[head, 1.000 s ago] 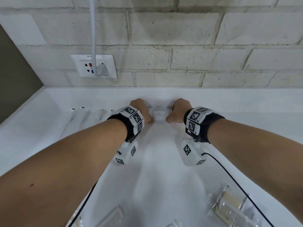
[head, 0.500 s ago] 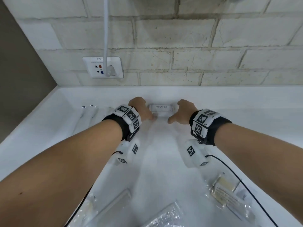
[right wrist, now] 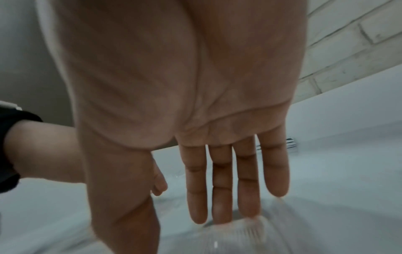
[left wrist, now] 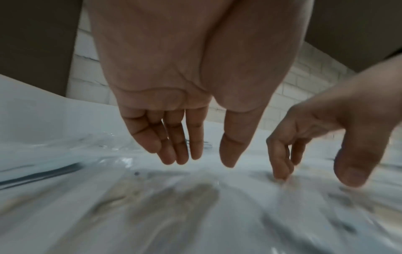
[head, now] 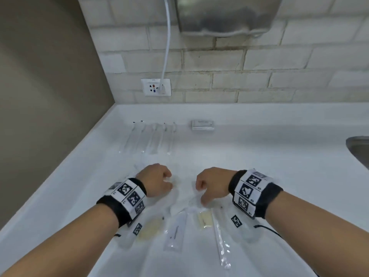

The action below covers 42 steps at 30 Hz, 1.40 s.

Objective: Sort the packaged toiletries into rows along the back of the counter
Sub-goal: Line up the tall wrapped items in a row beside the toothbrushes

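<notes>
A small white box (head: 203, 124) lies at the back of the white counter (head: 269, 166). To its left is a row of several clear toothbrush packets (head: 151, 136). Near the front lies a loose pile: a comb packet (head: 204, 217), a clear tube packet (head: 176, 230), a beige packet (head: 148, 229) and a long toothbrush packet (head: 219, 236). My left hand (head: 159, 180) hovers over the pile with its fingers (left wrist: 180, 151) relaxed and holding nothing. My right hand (head: 207, 186) has straight fingers (right wrist: 222, 197) whose tips touch the comb packet (right wrist: 245, 228).
A steel sink (head: 359, 150) cuts into the counter at the far right. A wall socket (head: 155, 87) with a white cable sits above the back edge, below a metal wall unit (head: 227, 15). A brown side wall (head: 50, 96) closes off the left.
Both hands have let go of the white box at the back and drawn back to the pile at the front. The box stays where it was set.
</notes>
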Each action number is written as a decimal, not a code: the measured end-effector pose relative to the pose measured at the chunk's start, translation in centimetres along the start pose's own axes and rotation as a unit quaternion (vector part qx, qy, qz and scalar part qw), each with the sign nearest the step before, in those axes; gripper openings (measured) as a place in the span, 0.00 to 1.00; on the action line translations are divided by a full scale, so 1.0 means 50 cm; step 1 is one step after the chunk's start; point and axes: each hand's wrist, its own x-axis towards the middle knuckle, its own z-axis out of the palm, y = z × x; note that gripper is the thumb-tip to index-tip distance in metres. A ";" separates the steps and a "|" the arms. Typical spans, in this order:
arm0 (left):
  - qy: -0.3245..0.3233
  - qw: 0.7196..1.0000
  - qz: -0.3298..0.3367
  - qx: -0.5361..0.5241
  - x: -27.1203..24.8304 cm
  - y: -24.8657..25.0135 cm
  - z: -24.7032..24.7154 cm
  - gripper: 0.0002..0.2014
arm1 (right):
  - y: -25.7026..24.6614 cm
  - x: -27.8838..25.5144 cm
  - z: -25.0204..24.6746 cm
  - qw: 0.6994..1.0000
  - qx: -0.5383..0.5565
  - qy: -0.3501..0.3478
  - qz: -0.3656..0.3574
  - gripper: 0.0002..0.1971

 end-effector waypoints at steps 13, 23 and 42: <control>0.077 0.995 -0.024 -0.058 -0.035 0.003 0.044 0.06 | -0.016 -0.029 0.026 0.992 0.016 0.119 0.039 0.13; 0.056 0.924 0.101 -0.366 -0.096 0.109 0.004 0.07 | -0.027 -0.096 -0.038 0.983 0.092 0.155 -0.039 0.09; 0.101 0.896 0.079 -0.425 -0.115 0.051 0.047 0.16 | -0.045 -0.072 -0.001 0.911 0.385 0.150 0.003 0.31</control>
